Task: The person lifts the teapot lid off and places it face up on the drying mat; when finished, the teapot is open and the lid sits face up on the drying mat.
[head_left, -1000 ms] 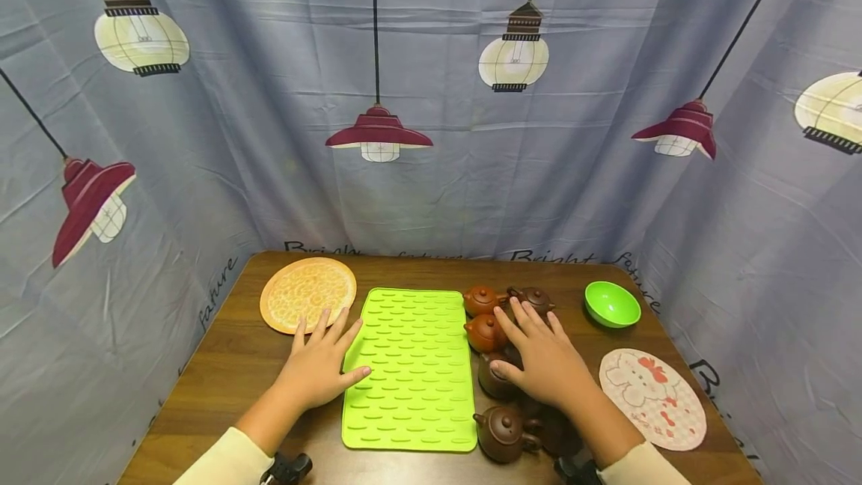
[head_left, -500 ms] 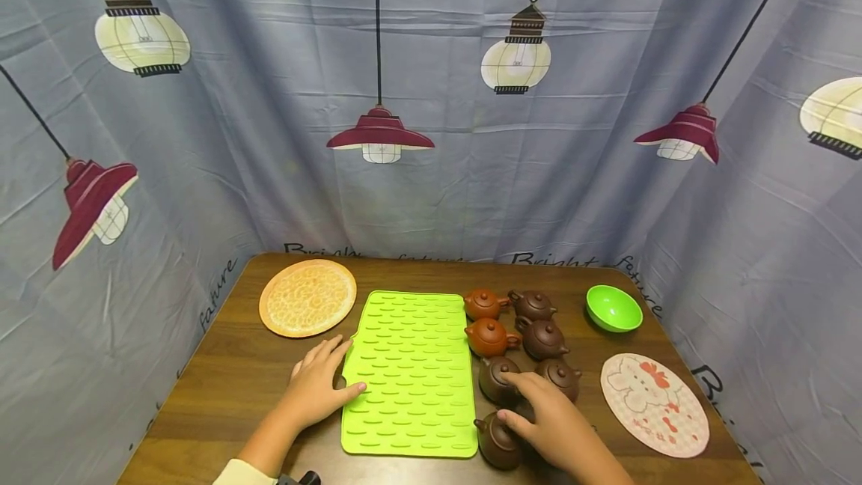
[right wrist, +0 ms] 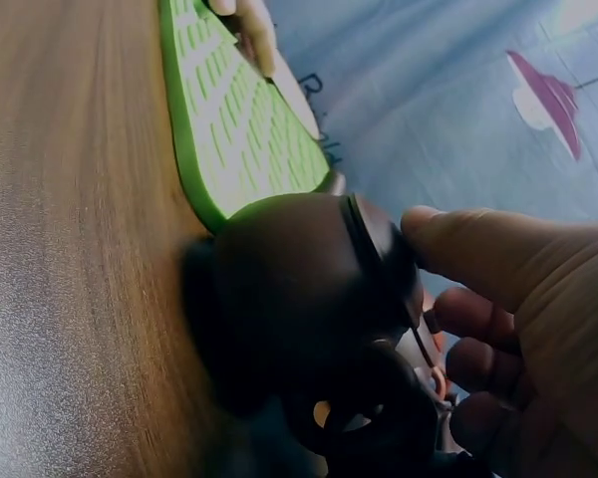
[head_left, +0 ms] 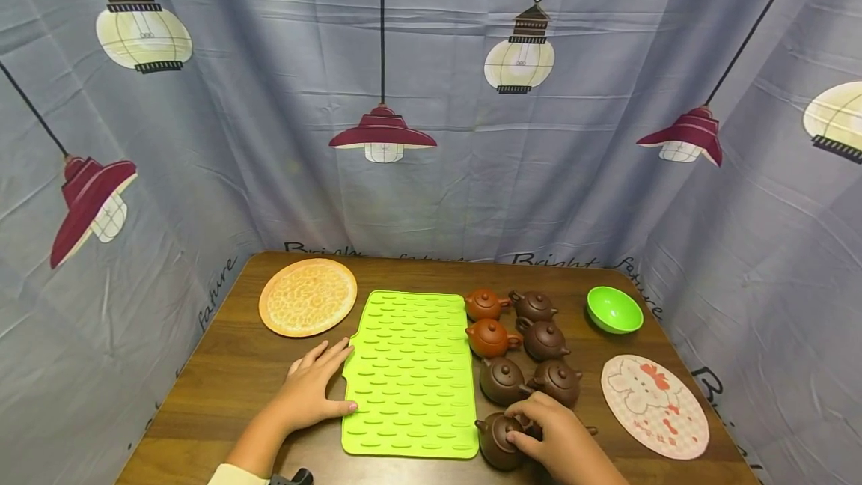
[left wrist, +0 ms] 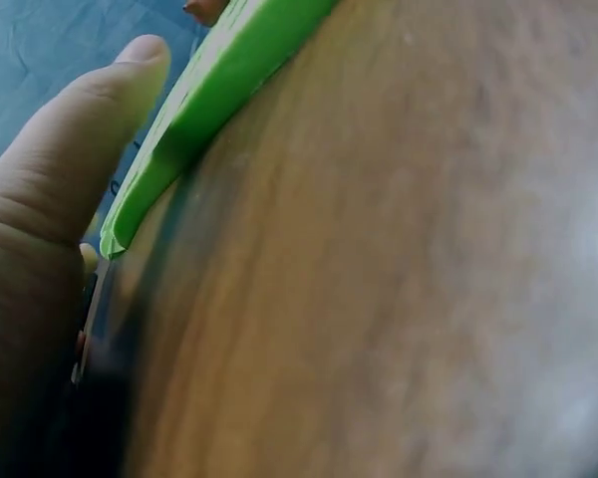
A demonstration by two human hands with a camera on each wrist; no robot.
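Note:
In the head view my left hand [head_left: 310, 388] lies at the left edge of the green mat [head_left: 411, 380], fingers extended and thumb over its surface. The left wrist view shows the thumb [left wrist: 90, 129] above the mat's raised edge. My right hand [head_left: 559, 436] has thumb and fingers round the lid of the nearest dark brown teapot [head_left: 497, 444], which stands beside the mat's lower right corner. In the right wrist view the thumb touches the lid top of that teapot [right wrist: 289, 279]; the other fingers are curled and partly hidden. Another teapot is mostly hidden behind this hand.
Two orange-brown teapots [head_left: 490, 337] and several dark brown teapots [head_left: 544, 339] stand in two columns right of the mat. A green bowl [head_left: 614, 310] and a rabbit-patterned round mat [head_left: 653, 406] lie further right. An orange round placemat [head_left: 308, 298] is at the back left.
My right hand has moved back toward me from over the farther teapots and closed on the nearest one's lid. My left hand has lowered to the mat's left edge.

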